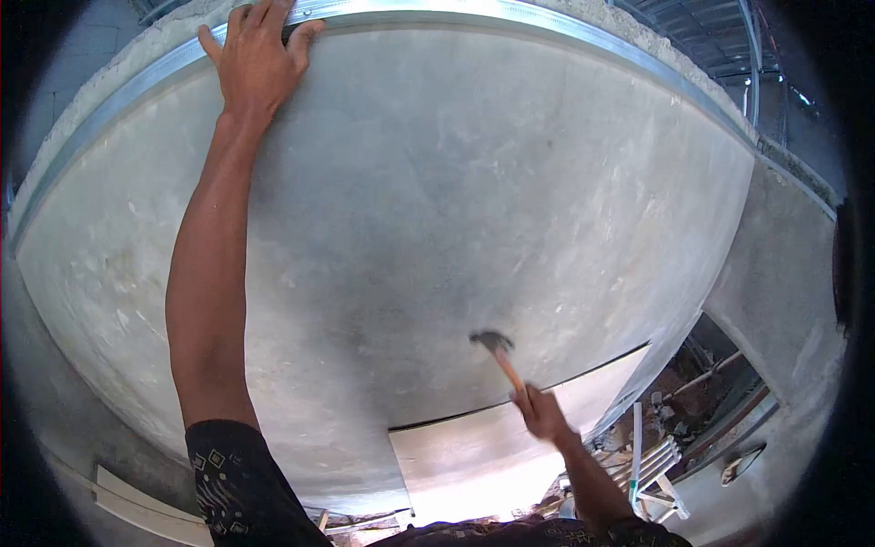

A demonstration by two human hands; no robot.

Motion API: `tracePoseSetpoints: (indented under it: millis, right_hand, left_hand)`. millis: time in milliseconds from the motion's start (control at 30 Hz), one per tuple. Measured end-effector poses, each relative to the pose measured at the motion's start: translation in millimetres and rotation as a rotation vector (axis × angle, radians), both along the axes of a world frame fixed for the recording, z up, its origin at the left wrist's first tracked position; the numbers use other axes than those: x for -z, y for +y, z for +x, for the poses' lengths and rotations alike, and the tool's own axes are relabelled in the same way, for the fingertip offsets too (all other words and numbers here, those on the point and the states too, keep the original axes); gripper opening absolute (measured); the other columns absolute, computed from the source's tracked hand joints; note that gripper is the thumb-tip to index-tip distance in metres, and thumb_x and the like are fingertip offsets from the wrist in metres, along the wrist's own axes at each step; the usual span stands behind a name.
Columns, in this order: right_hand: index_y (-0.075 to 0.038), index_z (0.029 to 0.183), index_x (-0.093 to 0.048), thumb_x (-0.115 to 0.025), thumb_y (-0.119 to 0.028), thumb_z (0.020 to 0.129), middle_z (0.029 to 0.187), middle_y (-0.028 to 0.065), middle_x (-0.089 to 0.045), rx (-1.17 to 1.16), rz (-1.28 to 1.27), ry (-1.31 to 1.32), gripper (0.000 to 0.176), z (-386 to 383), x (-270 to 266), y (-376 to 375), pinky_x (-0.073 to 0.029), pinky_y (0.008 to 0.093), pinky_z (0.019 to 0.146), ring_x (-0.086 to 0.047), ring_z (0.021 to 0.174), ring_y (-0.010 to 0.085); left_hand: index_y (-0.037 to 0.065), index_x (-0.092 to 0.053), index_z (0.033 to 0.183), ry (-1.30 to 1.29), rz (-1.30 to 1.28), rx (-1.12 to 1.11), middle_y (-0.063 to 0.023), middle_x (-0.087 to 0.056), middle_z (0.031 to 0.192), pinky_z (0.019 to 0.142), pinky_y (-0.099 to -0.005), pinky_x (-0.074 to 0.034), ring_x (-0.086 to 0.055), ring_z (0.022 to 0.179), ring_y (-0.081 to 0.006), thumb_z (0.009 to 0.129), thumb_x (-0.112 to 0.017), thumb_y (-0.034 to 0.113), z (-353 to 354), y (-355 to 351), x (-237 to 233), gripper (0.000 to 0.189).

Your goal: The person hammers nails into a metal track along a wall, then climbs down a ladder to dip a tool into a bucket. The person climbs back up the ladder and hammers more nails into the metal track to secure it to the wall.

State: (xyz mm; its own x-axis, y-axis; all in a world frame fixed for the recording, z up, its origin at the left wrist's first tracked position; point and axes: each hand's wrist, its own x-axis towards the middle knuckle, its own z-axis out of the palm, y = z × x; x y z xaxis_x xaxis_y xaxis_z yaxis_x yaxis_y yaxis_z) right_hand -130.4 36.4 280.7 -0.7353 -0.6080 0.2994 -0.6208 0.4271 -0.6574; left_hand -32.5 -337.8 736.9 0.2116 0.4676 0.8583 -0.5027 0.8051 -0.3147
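My left hand [258, 68] is raised to the top of a grey plastered wall [437, 201]. Its fingers reach over a shiny metal channel [410, 9] that runs along the wall's upper edge, and its thumb sticks out to the right. Between thumb and fingers shows a small dark patch that I cannot make out. Lower down, my right hand [543, 415] is wrapped round the wooden handle of a claw hammer [506, 365]. The hammer's dark head is blurred and appears in front of the wall, pointing up and left.
A pale board [483, 447] stands low against the wall. At the lower right are stacked poles [656, 465], a white pipe [635, 447] and rubble. A side wall [775, 255] stands at the right, and metal roof framing [702, 36] shows above.
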Motion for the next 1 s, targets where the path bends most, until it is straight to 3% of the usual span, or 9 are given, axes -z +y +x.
tracePoseSetpoints:
  millis: [167,300,600,700,733,867,900,933,1000]
  right_hand:
    - [0.0,0.092,-0.058,-0.048,-0.041,0.104,0.062,0.0125,-0.056,0.149,-0.082,-0.483,0.044,62.2,122.9,30.0,-0.046,0.0404,0.056,-0.057,0.058,0.0242]
    - [-0.001,0.094,-0.059,-0.05,-0.045,0.102,0.07,0.0159,-0.06,0.167,-0.014,-0.527,0.046,80.6,139.1,41.7,-0.047,0.0459,0.064,-0.061,0.065,0.032]
    - [-0.004,0.095,-0.057,-0.055,-0.046,0.099,0.079,0.0176,-0.062,0.253,-0.005,-0.601,0.042,86.8,157.2,92.5,-0.049,0.0483,0.067,-0.063,0.073,0.0365]
    - [-0.006,0.101,-0.054,-0.05,-0.034,0.103,0.096,0.0133,-0.054,0.244,-0.076,-0.482,0.028,99.6,184.4,94.0,-0.052,0.0458,0.067,-0.061,0.074,0.0343]
    - [-0.01,0.095,-0.049,-0.059,-0.033,0.1,0.069,0.0027,-0.053,0.335,-0.286,-0.381,0.026,105.4,212.3,86.1,-0.045,0.0349,0.054,-0.052,0.059,0.0163]
    - [-0.006,0.101,-0.051,-0.057,-0.032,0.1,0.079,0.009,-0.052,0.507,-0.266,-1.001,0.027,126.4,172.9,80.8,-0.046,0.0392,0.061,-0.054,0.068,0.024]
    - [-0.002,0.107,-0.052,-0.057,-0.024,0.099,0.092,0.0163,-0.054,0.372,-0.266,-0.41,0.024,138.8,208.1,75.8,-0.047,0.0435,0.068,-0.057,0.078,0.0293]
    - [0.0,0.112,-0.051,-0.057,-0.018,0.099,0.103,0.0185,-0.054,0.452,-0.539,-0.581,0.023,155.1,223.8,60.4,-0.047,0.0447,0.075,-0.058,0.088,0.0298]
    - [-0.001,0.133,-0.046,-0.053,-0.012,0.101,0.117,0.0125,-0.055,0.361,-0.699,-1.021,0.034,188.9,278.3,33.7,-0.046,0.0395,0.091,-0.056,0.11,0.0212]
  left_hand:
    - [0.02,-0.061,0.132,-0.019,0.083,-0.13,-0.0063,-0.061,0.133,0.107,-0.075,-0.016,-0.051,0.13,-0.0269,0.089,-0.065,0.054,-11.6,-47.6,-16.1,0.055]
    - [0.01,-0.063,0.126,0.101,0.004,0.039,-0.0119,-0.064,0.127,0.107,-0.0602,-0.031,-0.051,0.128,-0.0363,0.09,-0.071,0.035,-24.0,-0.9,22.8,0.044]
    - [0.008,-0.065,0.083,-0.96,0.683,1.082,-0.0075,-0.067,0.082,0.075,-0.0377,-0.05,-0.065,0.078,-0.0252,0.081,-0.077,0.009,-75.8,189.0,392.5,0.013]
    - [0.003,-0.063,0.1,-1.359,1.437,1.304,-0.0097,-0.067,0.095,0.077,-0.0346,-0.052,-0.065,0.087,-0.0207,0.084,-0.08,0.021,-73.9,246.4,550.4,0.03]
    - [0.001,-0.061,0.11,-1.432,1.729,1.297,-0.011,-0.067,0.099,0.078,-0.0336,-0.052,-0.065,0.091,-0.0204,0.085,-0.08,0.025,-62.9,263.7,585.5,0.039]
    - [0.0,-0.043,0.138,-1.897,1.926,1.066,-0.0127,-0.064,0.11,0.069,-0.0322,-0.056,-0.067,0.096,-0.0213,0.091,-0.074,0.033,-38.0,300.8,687.0,0.066]
    - [0.0,-0.044,0.138,-2.046,2.092,1.085,-0.0128,-0.064,0.109,0.069,-0.0328,-0.057,-0.067,0.095,-0.022,0.091,-0.073,0.032,-34.6,309.5,665.3,0.064]
    - [-0.001,-0.044,0.138,-2.181,2.261,1.116,-0.0129,-0.064,0.108,0.07,-0.0333,-0.057,-0.067,0.095,-0.0226,0.092,-0.072,0.031,-33.2,315.6,643.1,0.062]
    - [0.001,-0.046,0.134,-2.324,1.75,1.301,-0.0119,-0.065,0.104,0.071,-0.0352,-0.058,-0.069,0.09,-0.0234,0.093,-0.069,0.022,-13.1,292.2,706.3,0.051]
